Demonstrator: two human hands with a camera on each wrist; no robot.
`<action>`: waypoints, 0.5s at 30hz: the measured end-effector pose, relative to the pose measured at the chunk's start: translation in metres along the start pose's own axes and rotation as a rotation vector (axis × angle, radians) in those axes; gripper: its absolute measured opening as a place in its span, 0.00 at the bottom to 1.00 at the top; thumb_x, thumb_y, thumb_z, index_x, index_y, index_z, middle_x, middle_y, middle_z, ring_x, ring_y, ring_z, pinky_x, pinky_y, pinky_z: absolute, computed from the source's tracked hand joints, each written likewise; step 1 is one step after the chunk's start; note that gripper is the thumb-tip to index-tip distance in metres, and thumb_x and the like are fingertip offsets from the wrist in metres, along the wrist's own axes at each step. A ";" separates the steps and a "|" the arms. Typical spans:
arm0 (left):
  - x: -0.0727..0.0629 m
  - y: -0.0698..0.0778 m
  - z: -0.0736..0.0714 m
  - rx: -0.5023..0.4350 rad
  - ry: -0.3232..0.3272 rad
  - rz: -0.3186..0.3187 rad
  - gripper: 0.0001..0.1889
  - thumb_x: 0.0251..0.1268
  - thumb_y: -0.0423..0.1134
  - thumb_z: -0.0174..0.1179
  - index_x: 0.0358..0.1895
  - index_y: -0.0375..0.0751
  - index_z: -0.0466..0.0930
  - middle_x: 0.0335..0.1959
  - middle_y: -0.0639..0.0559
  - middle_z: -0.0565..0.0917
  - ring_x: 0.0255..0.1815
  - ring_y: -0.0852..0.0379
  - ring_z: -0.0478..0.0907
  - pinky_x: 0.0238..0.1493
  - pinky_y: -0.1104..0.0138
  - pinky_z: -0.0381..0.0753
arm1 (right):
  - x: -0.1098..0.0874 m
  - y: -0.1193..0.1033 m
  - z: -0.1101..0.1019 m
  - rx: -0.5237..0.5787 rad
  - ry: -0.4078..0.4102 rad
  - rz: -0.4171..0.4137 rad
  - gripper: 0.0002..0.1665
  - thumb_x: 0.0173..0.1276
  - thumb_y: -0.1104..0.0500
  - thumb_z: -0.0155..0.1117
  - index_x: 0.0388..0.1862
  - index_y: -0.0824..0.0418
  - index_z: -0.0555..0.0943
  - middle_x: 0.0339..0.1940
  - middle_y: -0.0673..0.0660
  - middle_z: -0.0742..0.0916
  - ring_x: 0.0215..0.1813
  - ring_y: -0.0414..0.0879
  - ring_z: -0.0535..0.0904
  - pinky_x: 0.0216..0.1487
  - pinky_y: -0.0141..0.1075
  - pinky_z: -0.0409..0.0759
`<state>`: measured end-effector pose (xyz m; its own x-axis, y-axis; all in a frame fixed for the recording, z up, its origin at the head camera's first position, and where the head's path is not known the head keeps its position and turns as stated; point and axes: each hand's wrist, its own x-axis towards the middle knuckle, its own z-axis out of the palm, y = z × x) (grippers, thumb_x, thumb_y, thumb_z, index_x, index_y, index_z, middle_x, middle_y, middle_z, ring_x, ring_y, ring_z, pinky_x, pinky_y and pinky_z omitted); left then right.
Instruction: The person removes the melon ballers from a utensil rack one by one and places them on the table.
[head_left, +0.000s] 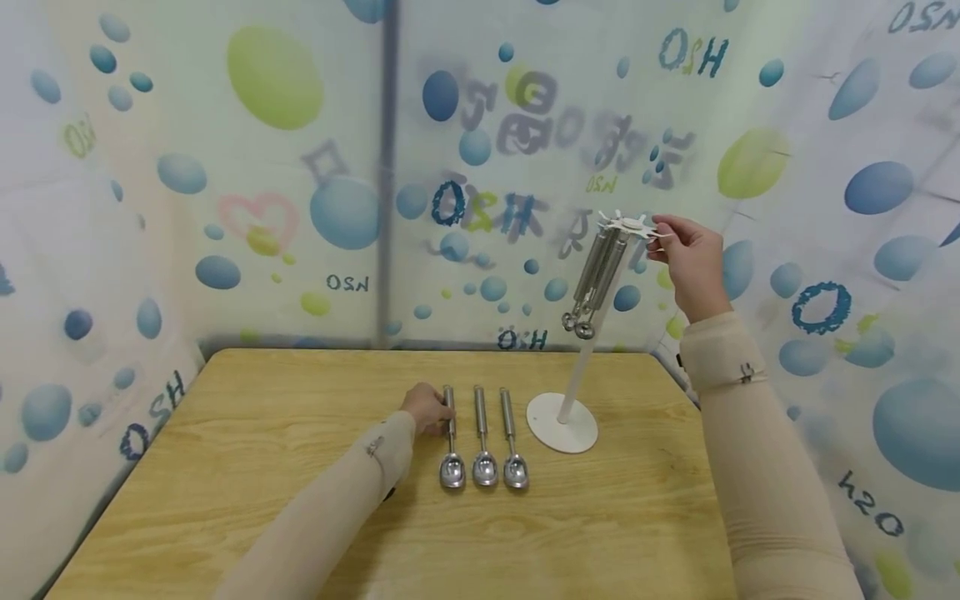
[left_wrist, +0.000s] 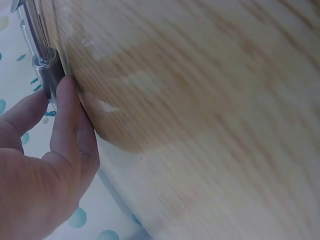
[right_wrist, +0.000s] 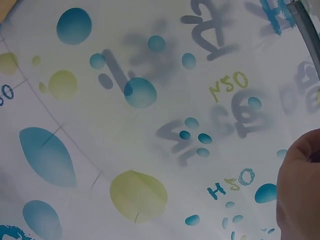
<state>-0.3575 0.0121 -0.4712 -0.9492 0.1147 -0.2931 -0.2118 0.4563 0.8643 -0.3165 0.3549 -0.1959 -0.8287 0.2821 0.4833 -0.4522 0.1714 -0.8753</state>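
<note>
Three metal ice cream scoops lie side by side on the table, handles pointing away from me. My left hand [head_left: 426,408] pinches the handle of the leftmost scoop [head_left: 452,472]; in the left wrist view, thumb and fingers meet on its handle [left_wrist: 49,75]. To its right are the middle scoop [head_left: 485,471] and the right scoop [head_left: 515,472]. My right hand [head_left: 693,262] pinches a hook at the top of a white rotating rack [head_left: 562,435]. Several metal utensils [head_left: 596,275] hang from it, handles up. Only part of the right hand [right_wrist: 300,185] shows in its wrist view.
The wooden table [head_left: 300,417] reaches to a patterned curtain [head_left: 345,308] at the back. Similar curtain hangs on both sides. The rack's round base stands on the table, right of the scoops.
</note>
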 end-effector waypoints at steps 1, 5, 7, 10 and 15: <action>0.000 -0.001 0.000 0.002 -0.004 0.003 0.13 0.62 0.27 0.70 0.47 0.26 0.81 0.40 0.41 0.83 0.39 0.49 0.84 0.34 0.65 0.87 | 0.001 0.001 0.000 0.001 -0.005 0.011 0.22 0.75 0.61 0.61 0.62 0.73 0.79 0.37 0.51 0.86 0.33 0.40 0.82 0.38 0.26 0.84; 0.002 -0.002 0.000 0.003 -0.009 0.001 0.13 0.62 0.28 0.70 0.48 0.27 0.81 0.40 0.41 0.83 0.39 0.49 0.84 0.35 0.65 0.87 | 0.007 0.002 0.000 0.040 -0.035 0.059 0.25 0.74 0.59 0.62 0.65 0.71 0.78 0.39 0.52 0.85 0.34 0.41 0.82 0.37 0.26 0.84; 0.003 -0.001 0.000 -0.003 -0.009 0.000 0.14 0.62 0.27 0.70 0.49 0.26 0.81 0.41 0.41 0.83 0.39 0.49 0.84 0.35 0.65 0.87 | 0.010 0.003 0.001 0.054 -0.052 0.084 0.25 0.75 0.59 0.62 0.66 0.69 0.77 0.40 0.53 0.84 0.34 0.41 0.82 0.38 0.26 0.83; 0.003 -0.001 0.000 -0.014 -0.009 -0.004 0.15 0.61 0.27 0.70 0.50 0.26 0.80 0.41 0.41 0.83 0.40 0.48 0.85 0.35 0.65 0.87 | 0.015 0.003 0.002 0.064 -0.078 0.108 0.24 0.76 0.59 0.60 0.66 0.68 0.77 0.41 0.53 0.84 0.35 0.41 0.83 0.38 0.26 0.83; 0.006 -0.004 -0.001 -0.027 -0.016 -0.008 0.16 0.60 0.27 0.71 0.51 0.26 0.81 0.42 0.41 0.83 0.41 0.48 0.85 0.36 0.65 0.87 | 0.018 0.005 0.005 0.086 -0.105 0.118 0.21 0.76 0.59 0.58 0.64 0.65 0.80 0.40 0.52 0.85 0.34 0.40 0.83 0.39 0.26 0.83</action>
<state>-0.3625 0.0099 -0.4757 -0.9436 0.1259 -0.3062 -0.2253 0.4334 0.8726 -0.3351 0.3560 -0.1920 -0.9056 0.1946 0.3768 -0.3723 0.0604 -0.9261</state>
